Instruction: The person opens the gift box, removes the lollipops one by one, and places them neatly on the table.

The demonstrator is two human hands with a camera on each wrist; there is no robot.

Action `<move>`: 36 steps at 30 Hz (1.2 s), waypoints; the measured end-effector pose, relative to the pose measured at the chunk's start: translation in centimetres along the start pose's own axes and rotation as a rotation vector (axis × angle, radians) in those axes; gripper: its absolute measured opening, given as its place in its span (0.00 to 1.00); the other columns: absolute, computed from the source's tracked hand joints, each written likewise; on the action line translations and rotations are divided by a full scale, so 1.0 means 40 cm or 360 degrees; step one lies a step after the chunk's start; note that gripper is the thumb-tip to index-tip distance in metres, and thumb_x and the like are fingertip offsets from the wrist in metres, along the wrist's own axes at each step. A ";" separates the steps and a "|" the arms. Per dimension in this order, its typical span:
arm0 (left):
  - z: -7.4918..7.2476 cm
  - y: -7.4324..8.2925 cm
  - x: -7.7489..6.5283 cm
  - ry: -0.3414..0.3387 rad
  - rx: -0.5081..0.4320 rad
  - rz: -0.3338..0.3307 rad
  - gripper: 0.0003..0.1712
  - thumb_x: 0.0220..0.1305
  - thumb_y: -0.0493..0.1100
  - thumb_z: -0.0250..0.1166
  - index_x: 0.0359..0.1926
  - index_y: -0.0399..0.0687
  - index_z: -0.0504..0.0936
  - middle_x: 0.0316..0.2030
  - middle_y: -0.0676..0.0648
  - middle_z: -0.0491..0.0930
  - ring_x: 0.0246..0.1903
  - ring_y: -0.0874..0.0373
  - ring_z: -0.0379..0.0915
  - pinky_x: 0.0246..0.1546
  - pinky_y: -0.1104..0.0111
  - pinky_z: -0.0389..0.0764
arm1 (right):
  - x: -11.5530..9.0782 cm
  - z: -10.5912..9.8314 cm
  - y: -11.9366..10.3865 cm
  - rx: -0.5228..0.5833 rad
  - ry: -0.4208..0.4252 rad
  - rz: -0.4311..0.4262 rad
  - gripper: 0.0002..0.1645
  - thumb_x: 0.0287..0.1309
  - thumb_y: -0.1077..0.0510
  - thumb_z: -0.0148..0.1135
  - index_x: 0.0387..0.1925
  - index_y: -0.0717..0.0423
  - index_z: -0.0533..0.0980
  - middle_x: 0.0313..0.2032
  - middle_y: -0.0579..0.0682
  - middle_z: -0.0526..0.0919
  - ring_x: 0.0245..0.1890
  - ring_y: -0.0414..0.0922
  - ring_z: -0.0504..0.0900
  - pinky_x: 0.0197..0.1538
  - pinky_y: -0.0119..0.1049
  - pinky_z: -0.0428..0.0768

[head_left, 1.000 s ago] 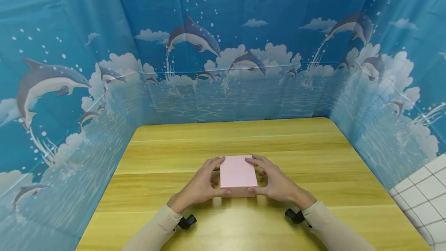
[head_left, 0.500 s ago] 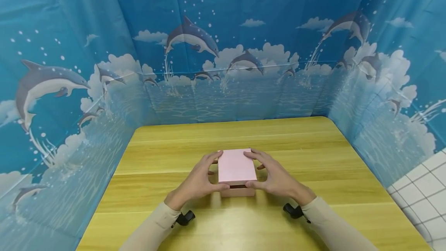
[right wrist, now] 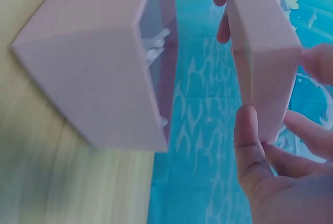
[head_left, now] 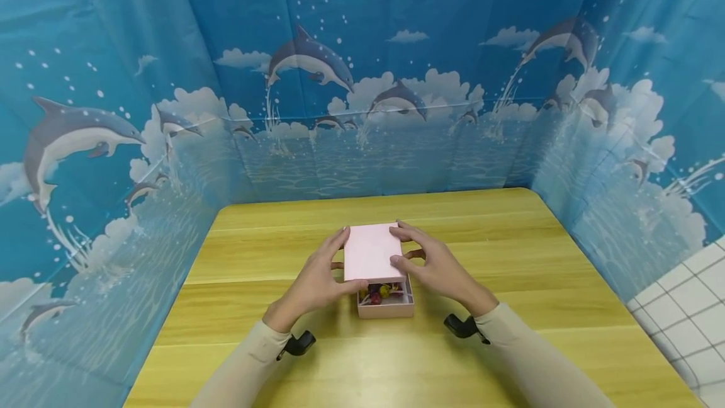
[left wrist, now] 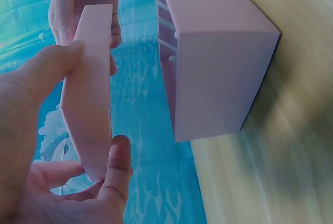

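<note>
A pink box lid (head_left: 370,254) is raised off its box, with a visible gap between the two in both wrist views. My left hand (head_left: 317,279) grips its left side, thumb at the near edge and fingers toward the far corner. On the right side my right hand (head_left: 440,266) holds the same lid, the thumb over its edge. Below stands the pink box (head_left: 386,311) on the table. Lollipops (head_left: 384,293) in red and yellow wrappers show in its near part; the lid hides the rest. White sticks (right wrist: 156,47) poke up inside the box in the right wrist view.
The yellow wooden table (head_left: 272,232) surrounds the box. A blue dolphin-print curtain (head_left: 362,162) encloses its back and sides. White tiles (head_left: 691,313) show at the lower right.
Both hands have lifted the lid off the box and carried it away from me and slightly left, uncovering lollipops inside. The right thumb has shifted from the near edge to the lid's right side.
</note>
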State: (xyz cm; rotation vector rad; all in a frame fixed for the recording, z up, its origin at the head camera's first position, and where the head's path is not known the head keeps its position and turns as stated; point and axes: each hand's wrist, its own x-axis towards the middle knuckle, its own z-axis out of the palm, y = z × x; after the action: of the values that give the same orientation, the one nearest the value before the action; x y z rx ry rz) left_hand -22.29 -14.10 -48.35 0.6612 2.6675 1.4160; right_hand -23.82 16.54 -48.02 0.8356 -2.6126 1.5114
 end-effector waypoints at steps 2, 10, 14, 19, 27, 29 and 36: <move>-0.005 0.002 0.002 0.0033 0.0024 -0.0023 0.63 0.75 0.55 0.83 0.97 0.55 0.53 0.95 0.40 0.50 0.86 0.36 0.70 0.71 0.48 0.89 | 0.010 0.004 -0.007 0.0005 0.0023 0.0010 0.39 0.85 0.48 0.72 0.88 0.52 0.72 0.92 0.60 0.62 0.64 0.56 0.93 0.69 0.55 0.91; -0.019 0.005 0.018 0.0223 0.0052 -0.0024 0.56 0.83 0.51 0.76 0.97 0.50 0.52 0.94 0.38 0.53 0.88 0.35 0.64 0.71 0.50 0.89 | 0.056 0.032 -0.029 0.0029 0.0179 -0.0032 0.41 0.80 0.56 0.77 0.87 0.53 0.72 0.87 0.59 0.70 0.78 0.64 0.82 0.71 0.57 0.90; -0.019 0.002 0.020 0.0340 -0.0006 -0.0066 0.60 0.80 0.46 0.79 0.97 0.48 0.50 0.91 0.34 0.55 0.83 0.31 0.71 0.69 0.49 0.90 | 0.075 0.055 -0.041 0.0069 0.0258 0.0013 0.44 0.77 0.60 0.78 0.87 0.55 0.71 0.81 0.64 0.74 0.75 0.66 0.84 0.71 0.58 0.90; -0.022 -0.003 0.019 0.0468 -0.0055 -0.0185 0.65 0.76 0.44 0.82 0.97 0.47 0.47 0.86 0.32 0.57 0.80 0.31 0.75 0.69 0.51 0.89 | 0.095 0.083 -0.064 0.0102 0.0308 0.0118 0.45 0.76 0.63 0.79 0.86 0.61 0.69 0.79 0.66 0.75 0.74 0.66 0.85 0.72 0.56 0.89; -0.037 -0.008 0.026 0.0625 -0.0040 -0.0188 0.62 0.74 0.39 0.83 0.95 0.41 0.53 0.81 0.30 0.62 0.78 0.31 0.75 0.71 0.49 0.88 | 0.125 0.114 -0.077 0.0157 0.0307 0.0179 0.38 0.76 0.66 0.78 0.82 0.62 0.75 0.72 0.64 0.79 0.74 0.62 0.85 0.73 0.48 0.88; -0.041 -0.012 0.025 0.0663 -0.0018 -0.0189 0.61 0.73 0.40 0.83 0.94 0.40 0.55 0.81 0.31 0.64 0.78 0.31 0.76 0.70 0.47 0.88 | 0.130 0.121 -0.076 0.0178 0.0300 0.0180 0.37 0.76 0.66 0.77 0.81 0.62 0.76 0.72 0.64 0.80 0.74 0.61 0.85 0.74 0.48 0.88; -0.059 -0.027 0.015 0.0755 0.0031 -0.0145 0.57 0.74 0.43 0.83 0.93 0.43 0.60 0.81 0.32 0.68 0.77 0.31 0.76 0.70 0.42 0.88 | 0.139 0.143 -0.076 0.0290 0.0258 0.0184 0.35 0.78 0.63 0.76 0.81 0.60 0.77 0.75 0.63 0.83 0.74 0.64 0.84 0.74 0.55 0.88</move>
State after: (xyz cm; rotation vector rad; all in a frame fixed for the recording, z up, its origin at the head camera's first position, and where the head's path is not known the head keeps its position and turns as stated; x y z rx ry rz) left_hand -23.76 -16.22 -47.74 0.2158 3.0075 1.7022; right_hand -25.79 8.26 -47.14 0.5515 -2.4745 1.7862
